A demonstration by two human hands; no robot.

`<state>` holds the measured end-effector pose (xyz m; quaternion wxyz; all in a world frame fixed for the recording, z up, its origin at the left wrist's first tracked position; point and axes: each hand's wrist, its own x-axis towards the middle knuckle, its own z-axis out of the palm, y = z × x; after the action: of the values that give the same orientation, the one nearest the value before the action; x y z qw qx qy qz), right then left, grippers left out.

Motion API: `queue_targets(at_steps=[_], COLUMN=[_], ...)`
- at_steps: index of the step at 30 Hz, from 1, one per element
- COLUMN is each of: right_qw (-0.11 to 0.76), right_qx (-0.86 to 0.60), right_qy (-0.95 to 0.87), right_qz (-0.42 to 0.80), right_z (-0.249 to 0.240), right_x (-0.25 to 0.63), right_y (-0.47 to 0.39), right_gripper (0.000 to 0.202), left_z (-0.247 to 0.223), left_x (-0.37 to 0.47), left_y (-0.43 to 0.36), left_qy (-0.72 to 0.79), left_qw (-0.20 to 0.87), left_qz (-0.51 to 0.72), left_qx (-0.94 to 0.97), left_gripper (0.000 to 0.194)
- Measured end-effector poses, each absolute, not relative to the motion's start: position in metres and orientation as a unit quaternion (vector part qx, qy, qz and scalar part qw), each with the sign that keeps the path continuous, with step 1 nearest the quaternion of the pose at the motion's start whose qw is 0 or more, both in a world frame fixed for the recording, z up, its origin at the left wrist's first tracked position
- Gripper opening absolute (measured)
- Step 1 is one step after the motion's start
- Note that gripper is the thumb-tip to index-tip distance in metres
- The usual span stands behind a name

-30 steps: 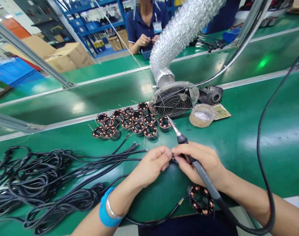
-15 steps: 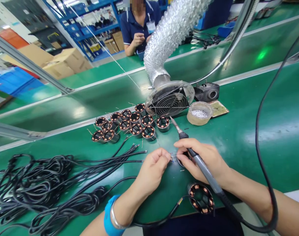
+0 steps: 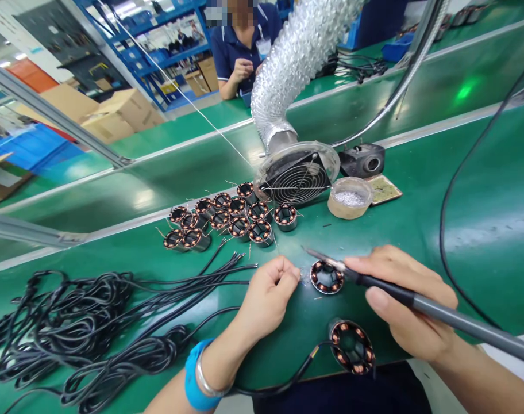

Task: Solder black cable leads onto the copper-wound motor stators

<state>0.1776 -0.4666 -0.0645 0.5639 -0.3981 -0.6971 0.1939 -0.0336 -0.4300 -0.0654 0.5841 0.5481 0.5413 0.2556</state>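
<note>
My left hand point(image 3: 273, 296) pinches the thin wire ends of a black cable, just left of a ring-shaped copper-wound stator point(image 3: 326, 278). The fingertips partly hide these wires. In my right hand point(image 3: 411, 302) is a soldering iron point(image 3: 455, 319), its metal tip pointing left above that stator's upper edge. Nearer to me stands a second stator point(image 3: 352, 348), joined to a black cable with coloured wires. Several more stators point(image 3: 238, 227) are grouped beyond my left hand.
Coiled black cables point(image 3: 89, 328) cover the left side. A fan with a silver duct point(image 3: 299, 178) stands behind, beside a round solder-filled tub point(image 3: 350, 198) and a flat sponge tray point(image 3: 385, 190). A person point(image 3: 245, 52) sits across the bench.
My right hand has moved right and let go of the fine wire near the stator, uncovering the stator. The soldering iron now lies flatter, pointing left. My left hand has barely moved.
</note>
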Motion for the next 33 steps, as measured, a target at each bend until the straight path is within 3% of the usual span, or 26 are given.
queue_targets(at_steps=[13,33], right_qw=[0.584,0.564], right_qx=[-0.416,-0.358], right_qy=[-0.658,-0.722], right_qz=[0.230,0.179], right_z=[-0.070,-0.062], right_x=[0.176,0.170], right_y=[-0.471,-0.479], right_gripper=[0.020,0.033], left_z=[-0.062,-0.060], left_x=[-0.034,-0.034], left_y=[-0.430,-0.432], left_qy=[0.542,0.532], left_qw=[0.556,0.527], left_qz=[0.243,0.237], left_qx=[0.582,0.619], left_gripper=[0.029,0.029])
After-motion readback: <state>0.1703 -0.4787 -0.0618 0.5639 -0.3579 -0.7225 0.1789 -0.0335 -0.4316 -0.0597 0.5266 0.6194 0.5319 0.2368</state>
